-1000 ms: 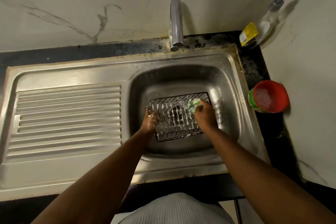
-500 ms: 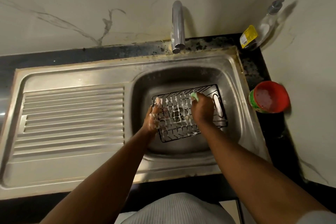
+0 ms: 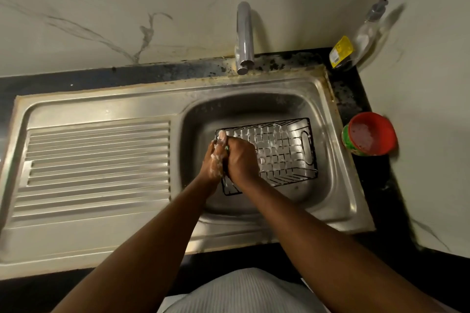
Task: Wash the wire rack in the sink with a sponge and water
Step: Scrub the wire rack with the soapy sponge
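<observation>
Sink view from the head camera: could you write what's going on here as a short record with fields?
place: steel sink, drainboard on its left
rack: black wire, lying in the sink, flecked with suds
left hand: soapy, grips the rack's left end
right hand: beside the left, holds a green sponge, mostly hidden
tap: at the sink's back edge, no water seen
counter, right: red tub, clear bottle in the corner

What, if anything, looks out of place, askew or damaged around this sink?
The back rim of the sink, near the tap, is brown-stained and crusty. The wire rack lies askew in the basin, soapy; nothing looks broken.
</observation>
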{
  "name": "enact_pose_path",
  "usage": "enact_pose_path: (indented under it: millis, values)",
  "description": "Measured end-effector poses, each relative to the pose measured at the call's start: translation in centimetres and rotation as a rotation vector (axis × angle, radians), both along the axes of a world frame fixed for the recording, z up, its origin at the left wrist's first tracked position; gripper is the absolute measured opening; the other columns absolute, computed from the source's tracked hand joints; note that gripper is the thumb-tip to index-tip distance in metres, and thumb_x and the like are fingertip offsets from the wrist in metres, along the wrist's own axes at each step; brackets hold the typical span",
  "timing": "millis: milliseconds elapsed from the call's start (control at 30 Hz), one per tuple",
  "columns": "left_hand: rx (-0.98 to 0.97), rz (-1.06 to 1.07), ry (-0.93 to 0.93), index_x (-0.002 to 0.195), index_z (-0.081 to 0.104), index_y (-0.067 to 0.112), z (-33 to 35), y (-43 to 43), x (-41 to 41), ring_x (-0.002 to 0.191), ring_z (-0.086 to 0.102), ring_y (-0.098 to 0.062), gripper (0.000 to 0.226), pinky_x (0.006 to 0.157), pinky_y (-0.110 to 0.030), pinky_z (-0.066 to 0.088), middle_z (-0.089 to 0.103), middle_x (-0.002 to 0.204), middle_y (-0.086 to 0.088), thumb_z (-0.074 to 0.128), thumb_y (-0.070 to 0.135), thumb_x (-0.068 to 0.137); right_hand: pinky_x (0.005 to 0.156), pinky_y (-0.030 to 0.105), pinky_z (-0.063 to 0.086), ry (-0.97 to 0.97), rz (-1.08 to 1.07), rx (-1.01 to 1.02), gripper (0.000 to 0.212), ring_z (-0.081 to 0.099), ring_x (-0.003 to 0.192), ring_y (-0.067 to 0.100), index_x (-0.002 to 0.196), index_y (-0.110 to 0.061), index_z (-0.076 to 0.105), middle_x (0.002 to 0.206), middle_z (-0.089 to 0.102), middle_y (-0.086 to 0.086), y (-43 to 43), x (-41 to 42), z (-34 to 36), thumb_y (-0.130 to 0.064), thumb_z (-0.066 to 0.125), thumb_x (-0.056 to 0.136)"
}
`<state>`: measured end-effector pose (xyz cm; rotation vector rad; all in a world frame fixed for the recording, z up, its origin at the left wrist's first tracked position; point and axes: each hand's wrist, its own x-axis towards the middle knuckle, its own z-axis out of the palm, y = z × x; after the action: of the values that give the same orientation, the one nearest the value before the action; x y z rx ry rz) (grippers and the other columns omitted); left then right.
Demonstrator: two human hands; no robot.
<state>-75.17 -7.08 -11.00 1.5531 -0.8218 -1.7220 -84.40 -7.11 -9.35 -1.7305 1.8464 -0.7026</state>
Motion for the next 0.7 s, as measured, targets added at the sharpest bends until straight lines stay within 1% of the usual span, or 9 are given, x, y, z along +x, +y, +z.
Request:
enact_pose_path:
  millis: [67,133,200,267,367,433,500,600,700]
  values:
    - [-0.008,0.011,0.004,0.134,0.060,0.015,0.1,-0.1,0.1,0.115,0.071,-0.031,0.083,0.090,-0.048,0.062,0.072,0.123,-0.014,0.056,0.082,0.086,0.063,0.013,0.043,0.025,0.119,0.001,0.014,0.069,0.077,0.012,0.094,-0.014,0.074,0.090,0.075,0.003,-0.1,-1.5,-0.3,-0.019,0.062,0.101]
    - [0.001,0.031,0.007,0.144,0.052,0.026,-0.2,-0.1,0.4,0.121,0.068,-0.030,0.083,0.090,-0.052,0.062,0.065,0.137,-0.011,0.062,0.080,0.082,0.077,0.018,0.050,0.085,0.143,-0.045,0.015,0.070,0.094,0.018,0.104,-0.012,0.075,0.106,0.075,0.008,-0.5,-4.0,-1.1,-0.012,0.062,0.097]
    - [0.000,0.022,0.013,0.148,0.048,0.031,-0.3,0.0,0.7,0.129,0.061,-0.029,0.075,0.096,-0.058,0.059,0.056,0.148,-0.006,0.061,0.071,0.087,0.073,0.023,0.052,0.142,-0.041,-0.105,0.017,0.067,0.094,0.023,0.106,-0.011,0.076,0.105,0.075,0.010,-1.1,-7.4,-1.7,-0.008,0.065,0.093]
    - [-0.016,0.012,0.031,0.144,0.047,0.035,0.3,0.0,0.9,0.132,0.058,-0.030,0.063,0.100,-0.061,0.056,0.053,0.146,-0.003,0.060,0.060,0.089,0.067,0.032,0.056,0.222,-0.229,-0.095,0.019,0.069,0.089,0.028,0.104,-0.011,0.076,0.096,0.075,0.011,-1.6,-10.6,-2.4,-0.003,0.074,0.086]
    - [-0.013,-0.003,0.035,0.134,0.048,0.039,0.9,0.3,0.6,0.124,0.060,-0.028,0.051,0.093,-0.052,0.059,0.056,0.134,0.001,0.060,0.051,0.086,0.073,0.039,0.059,0.307,-0.347,0.068,0.023,0.072,0.092,0.034,0.104,-0.010,0.075,0.098,0.076,0.013,-1.7,-12.6,-3.2,0.001,0.073,0.084]
    - [0.010,0.006,0.050,0.143,0.047,0.030,0.3,0.4,0.3,0.125,0.061,-0.032,0.067,0.082,-0.044,0.063,0.057,0.140,-0.008,0.064,0.057,0.085,0.072,0.039,0.059,0.240,-0.369,0.087,0.021,0.072,0.092,0.034,0.104,-0.010,0.074,0.100,0.076,0.012,-1.1,-11.8,-3.2,-0.001,0.073,0.085]
    - [0.045,0.025,0.048,0.156,0.037,0.023,-0.1,0.4,-0.1,0.129,0.061,-0.036,0.086,0.080,-0.044,0.065,0.054,0.148,-0.015,0.066,0.065,0.087,0.075,0.037,0.058,0.161,-0.362,0.090,0.029,0.072,0.096,0.034,0.111,-0.009,0.074,0.104,0.076,0.014,-0.5,-10.8,-3.0,0.000,0.075,0.084]
    - [0.045,0.050,0.043,0.153,0.041,0.020,-0.1,0.2,0.0,0.123,0.065,-0.036,0.082,0.074,-0.042,0.064,0.059,0.142,-0.016,0.059,0.070,0.091,0.081,0.026,0.054,0.084,-0.304,0.069,0.038,0.071,0.103,0.030,0.122,-0.005,0.071,0.114,0.074,0.015,-0.6,-10.1,-2.8,-0.002,0.074,0.084]
    - [0.053,0.054,0.021,0.151,0.044,0.021,0.1,0.0,0.0,0.121,0.066,-0.035,0.096,0.073,-0.041,0.064,0.061,0.138,-0.014,0.059,0.084,0.080,0.076,0.016,0.044,0.066,-0.190,0.064,0.038,0.064,0.106,0.020,0.128,-0.008,0.066,0.121,0.068,0.013,-0.6,-9.0,-2.3,-0.020,0.071,0.092]
